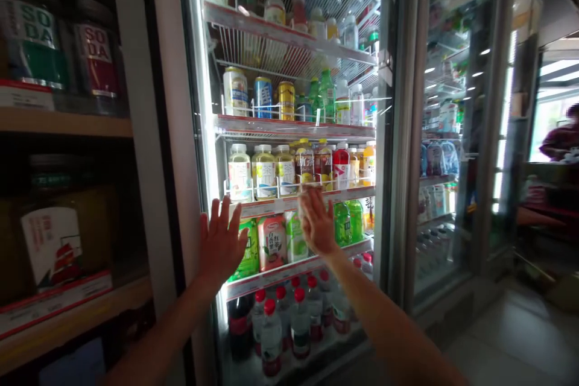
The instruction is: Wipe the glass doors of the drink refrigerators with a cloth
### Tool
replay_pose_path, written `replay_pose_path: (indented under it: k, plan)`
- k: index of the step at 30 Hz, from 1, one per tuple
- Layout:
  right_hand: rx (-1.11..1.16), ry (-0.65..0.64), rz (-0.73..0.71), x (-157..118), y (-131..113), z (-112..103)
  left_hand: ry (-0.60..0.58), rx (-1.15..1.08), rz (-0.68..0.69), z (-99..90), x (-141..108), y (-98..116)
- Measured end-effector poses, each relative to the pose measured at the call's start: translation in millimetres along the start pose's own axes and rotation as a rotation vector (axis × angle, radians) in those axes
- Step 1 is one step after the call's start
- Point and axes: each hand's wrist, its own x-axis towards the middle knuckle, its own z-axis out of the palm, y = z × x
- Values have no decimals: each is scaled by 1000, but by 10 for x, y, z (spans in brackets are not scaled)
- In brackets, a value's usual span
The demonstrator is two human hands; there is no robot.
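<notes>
My left hand (222,242) is raised with its fingers spread, at the left side of a lit glass-door drinks fridge (389,193). It holds nothing. My right hand (318,221) reaches forward to the glass or shelf edge, its fingers stretched out and somewhat blurred; whether it touches the glass I cannot tell. Behind it runs a shelf rail (266,206) bearing pale tea bottles (264,174), dark tea bottles (304,163) and a red bottle (341,164). Below, partly hidden by my hands, stand a pink drink pack (272,242) and green bottles (349,222).
Red-capped bottles (271,335) fill the fridge bottom; cans (263,96) stand higher up. To the left is a wooden shelf (67,122) with soda bottles (38,42). More glass-door fridges (438,151) line the right. A person (561,139) is at far right.
</notes>
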Motion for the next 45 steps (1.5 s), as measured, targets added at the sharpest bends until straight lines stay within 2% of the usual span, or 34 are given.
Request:
replay_pose_path:
  k: [2,3,4,8,10,12,15,17,19,22,24,26,29,30,31,32,35,36,37,38,41,43,44,45]
  plan:
    - [-45,94,211,24,124,24,-2,8,-3,2,-23,21]
    - [-50,104,244,24,98,35,-1,13,-6,2,-30,30]
    - [-40,80,214,14,15,44,1,16,-6,0,-36,35]
    - [73,-146,-236,-65,-478,43,0,16,29,-37,-60,18]
    - [98,-191,-357,-81,-477,22,-8,18,47,-58,-84,5]
    - [71,-133,-276,-70,-229,-2,-19,19,49,-65,-115,11]
    - [-15,63,89,-41,237,-29,-26,13,28,-43,-157,62]
    - [-42,117,214,-59,313,-43,-23,5,3,-21,-177,108]
    - [-8,37,108,-125,136,-55,-16,-6,-11,-7,-202,148]
    - [84,-178,-239,-279,-265,-71,-32,-32,1,-11,-286,184]
    - [112,-233,-336,-372,-345,-85,-59,-45,15,-25,-377,198]
    - [94,-169,-218,-430,-222,-90,-94,-46,22,-41,-477,212]
    - [20,29,159,-469,-3,-49,-143,-46,30,-61,-591,231]
    - [8,60,239,-483,-12,-26,-155,-43,35,-65,-613,232]
    - [15,49,258,-502,-75,-3,-165,-36,40,-69,-628,228]
    - [43,-6,210,-528,-182,12,-176,-25,49,-74,-636,218]
    - [185,-242,-164,-622,-528,-3,-204,10,80,-100,-642,173]
    - [211,-281,-261,-649,-568,-25,-213,15,92,-114,-642,160]
    - [212,-285,-297,-669,-548,-49,-221,17,103,-131,-644,151]
    - [187,-255,-263,-679,-471,-69,-231,16,112,-147,-648,149]
    - [48,-66,99,-656,-116,-85,-254,13,118,-176,-669,171]
    - [6,19,276,-629,-23,-70,-254,10,111,-173,-686,193]
    - [17,8,272,-626,-56,-67,-250,9,108,-167,-693,199]
    - [50,-42,196,-634,-131,-70,-245,7,108,-162,-699,201]
